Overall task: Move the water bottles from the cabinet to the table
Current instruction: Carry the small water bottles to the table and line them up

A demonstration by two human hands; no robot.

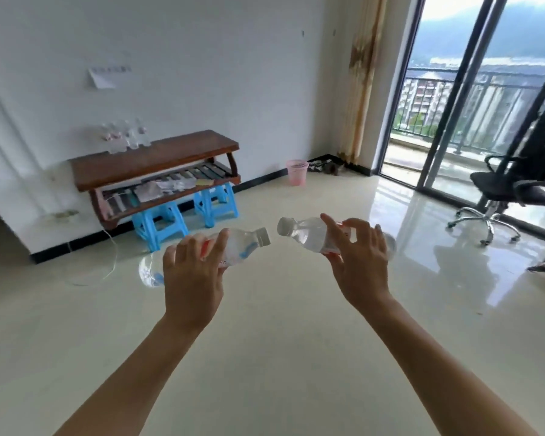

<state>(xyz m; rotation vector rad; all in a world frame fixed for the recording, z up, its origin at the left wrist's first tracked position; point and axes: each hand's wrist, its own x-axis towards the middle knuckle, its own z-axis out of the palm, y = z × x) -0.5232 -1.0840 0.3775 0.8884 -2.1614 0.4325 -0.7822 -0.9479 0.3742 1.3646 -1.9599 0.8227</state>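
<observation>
My left hand [193, 273] grips a clear water bottle [239, 250] with a red and white label, held sideways, its white cap pointing right. My right hand [361, 265] grips a second clear bottle [309, 236], also sideways, cap pointing left. The two caps nearly face each other over the open floor. Ahead by the white wall stands a low brown wooden table [158, 160]. Several clear bottles [126, 136] stand on its far left end.
Two blue plastic stools [159, 225] sit under the wooden table, and papers lie on its lower slatted shelf. A pink waste bin [297, 172] is by the wall. A black office chair [513, 196] stands at right near the glass balcony door. A thin cable lies on the shiny tiled floor.
</observation>
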